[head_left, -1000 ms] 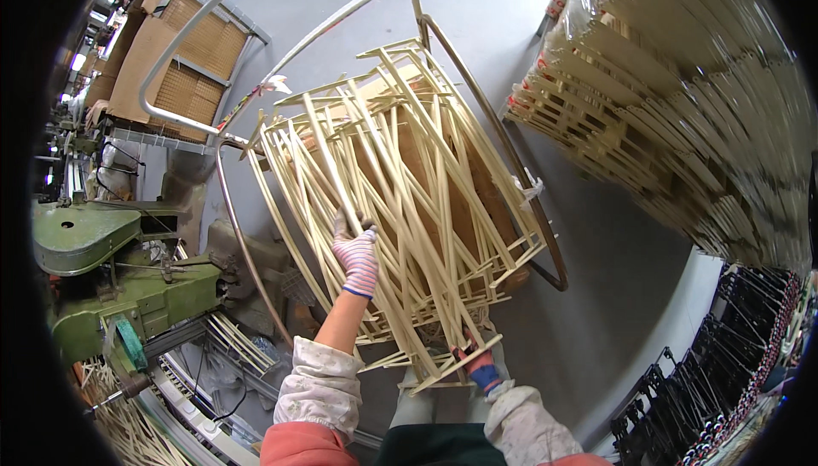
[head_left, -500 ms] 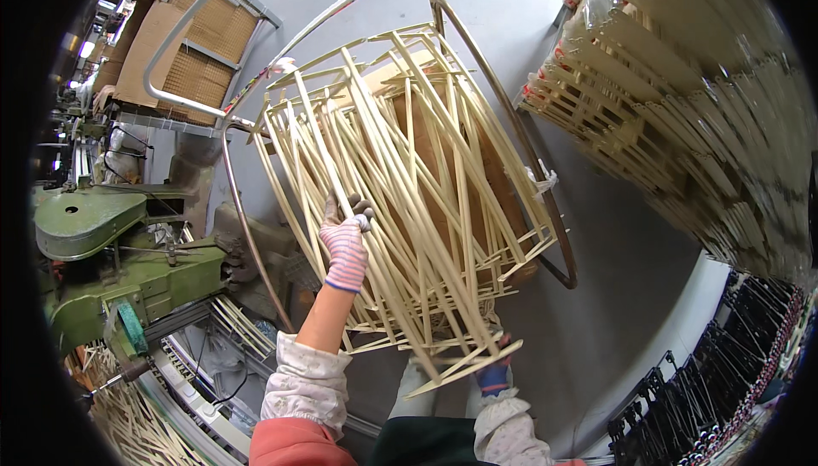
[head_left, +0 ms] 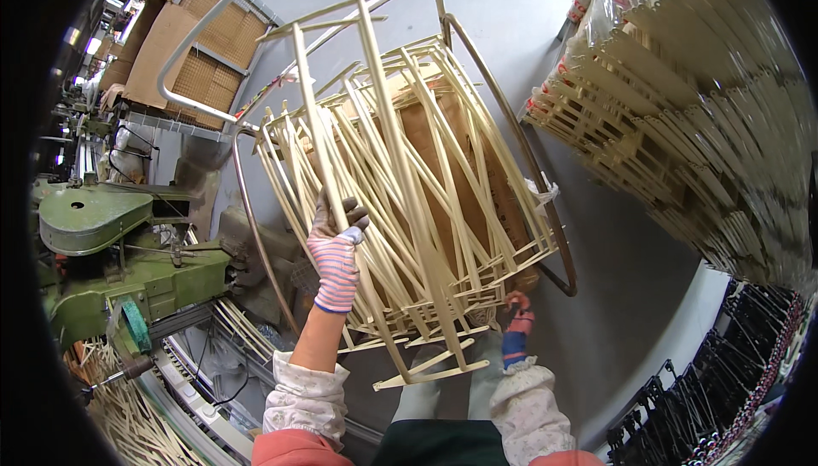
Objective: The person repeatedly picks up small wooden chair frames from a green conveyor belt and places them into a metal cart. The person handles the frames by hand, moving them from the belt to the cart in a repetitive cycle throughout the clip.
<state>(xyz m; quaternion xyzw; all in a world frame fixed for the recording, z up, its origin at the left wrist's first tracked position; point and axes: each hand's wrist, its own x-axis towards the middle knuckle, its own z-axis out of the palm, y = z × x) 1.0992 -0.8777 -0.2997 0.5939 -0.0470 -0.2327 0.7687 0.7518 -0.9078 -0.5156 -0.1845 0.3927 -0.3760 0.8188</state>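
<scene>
Plainly, the Left Hand Alone Grips a Long Pale Frame

The left hand [head_left: 336, 249], in a pink-and-white striped glove with dark grey fingers, is closed around the left rail of a long, pale cream frame [head_left: 381, 83] with two slim rails and narrow crosspieces at its ends. This frame slants over a tangled heap of similar pale cream slats [head_left: 290, 159], its far end reaching past the heap and its near end in front of the person's legs; whether it rests on the heap, I cannot tell. The right hand [head_left: 517, 321], in a red-and-blue glove, is apart from the frame, near the heap's lower right corner, its fingers loosely hooked with nothing visible in them.

Brown cardboard [head_left: 504, 206] shows between the slats, and a curved brown metal tube [head_left: 498, 100] runs along the heap's right side. Left of the heap is a green painted metal machine [head_left: 153, 291]. To the right, pale cream panels [head_left: 682, 83] stand stacked under clear plastic, with thin black metal rods [head_left: 699, 381] crowded below.
</scene>
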